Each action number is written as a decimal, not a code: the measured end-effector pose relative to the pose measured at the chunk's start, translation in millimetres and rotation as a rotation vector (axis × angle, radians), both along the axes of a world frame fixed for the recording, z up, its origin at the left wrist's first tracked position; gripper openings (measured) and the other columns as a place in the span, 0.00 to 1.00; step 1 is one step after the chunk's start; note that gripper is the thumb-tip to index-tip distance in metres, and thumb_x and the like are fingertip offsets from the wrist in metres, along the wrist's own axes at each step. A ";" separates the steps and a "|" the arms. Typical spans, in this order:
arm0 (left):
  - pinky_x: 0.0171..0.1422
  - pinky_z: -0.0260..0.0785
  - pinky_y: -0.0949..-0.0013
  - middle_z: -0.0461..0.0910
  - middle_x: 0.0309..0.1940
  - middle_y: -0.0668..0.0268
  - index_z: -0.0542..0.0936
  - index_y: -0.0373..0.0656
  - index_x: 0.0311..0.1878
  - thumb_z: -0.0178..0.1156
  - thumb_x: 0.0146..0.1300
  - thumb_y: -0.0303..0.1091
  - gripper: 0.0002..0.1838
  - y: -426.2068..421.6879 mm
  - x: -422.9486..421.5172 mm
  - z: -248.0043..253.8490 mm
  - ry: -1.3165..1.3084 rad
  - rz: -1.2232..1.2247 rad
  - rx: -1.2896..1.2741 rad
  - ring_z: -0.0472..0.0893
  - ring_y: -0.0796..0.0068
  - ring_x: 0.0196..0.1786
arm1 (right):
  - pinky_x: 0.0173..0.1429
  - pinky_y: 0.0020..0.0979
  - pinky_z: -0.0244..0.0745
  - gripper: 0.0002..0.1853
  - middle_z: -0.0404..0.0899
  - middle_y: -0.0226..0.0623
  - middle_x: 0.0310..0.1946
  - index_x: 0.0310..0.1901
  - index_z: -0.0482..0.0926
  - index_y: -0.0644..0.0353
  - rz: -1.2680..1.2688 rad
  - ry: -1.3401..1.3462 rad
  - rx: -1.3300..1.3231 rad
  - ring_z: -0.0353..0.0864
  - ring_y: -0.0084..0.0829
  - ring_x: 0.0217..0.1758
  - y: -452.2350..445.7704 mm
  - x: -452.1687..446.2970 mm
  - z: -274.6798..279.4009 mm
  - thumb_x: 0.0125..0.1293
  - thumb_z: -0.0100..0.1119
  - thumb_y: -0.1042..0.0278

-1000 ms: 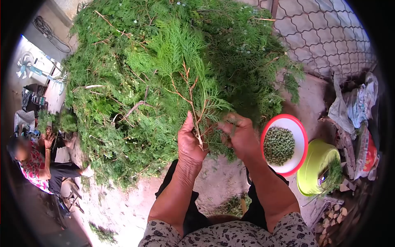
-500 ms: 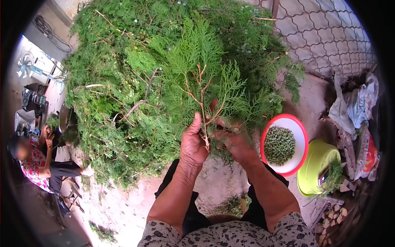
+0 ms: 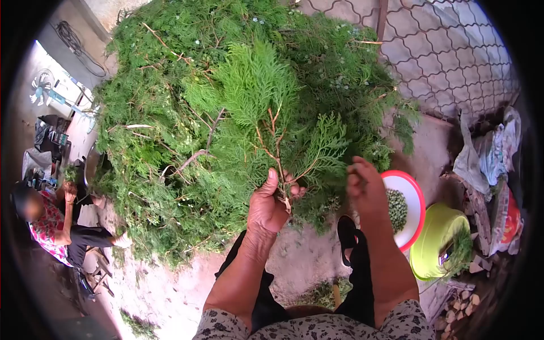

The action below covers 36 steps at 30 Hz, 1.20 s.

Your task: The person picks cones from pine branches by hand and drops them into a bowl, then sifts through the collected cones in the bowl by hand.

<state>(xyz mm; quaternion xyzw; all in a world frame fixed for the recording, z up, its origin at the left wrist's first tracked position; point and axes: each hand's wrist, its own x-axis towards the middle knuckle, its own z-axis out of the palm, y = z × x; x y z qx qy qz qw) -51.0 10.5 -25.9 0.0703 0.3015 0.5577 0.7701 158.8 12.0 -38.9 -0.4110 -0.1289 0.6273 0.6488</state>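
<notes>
My left hand (image 3: pixel 268 207) is closed round the woody base of a flat-leaved conifer branch (image 3: pixel 276 141), held upright with its green sprays pointing away from me. Off to the right of the branch, my right hand (image 3: pixel 365 184) is apart from it, its fingers curled in; whatever they may hold is hidden. Beside that hand, a white basin with a red rim (image 3: pixel 420 212) contains small green cones (image 3: pixel 396 211), partly covered by my forearm. Behind the branch rises a large heap of cut conifer branches (image 3: pixel 164 119).
A lime-green tub (image 3: pixel 428 243) with a sprig against it stands right of the basin. Further right lie sacks (image 3: pixel 501 153) and chopped wood (image 3: pixel 459 309). Wire mesh (image 3: pixel 447 56) is at the back right. Another person (image 3: pixel 56 226) sits at the left, near a fan (image 3: pixel 42 88).
My right hand has left the branch and moved right, towards the basin. My left hand still holds the branch. The view has shifted slightly.
</notes>
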 end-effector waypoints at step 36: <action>0.35 0.65 0.76 0.78 0.28 0.73 0.80 0.40 0.35 0.65 0.54 0.38 0.11 -33.1 46.0 -7.7 0.916 -0.337 0.096 0.72 0.80 0.27 | 0.57 0.37 0.70 0.18 0.74 0.38 0.48 0.54 0.69 0.64 -0.127 0.213 0.148 0.74 0.35 0.51 11.4 -2.3 29.4 0.64 0.52 0.66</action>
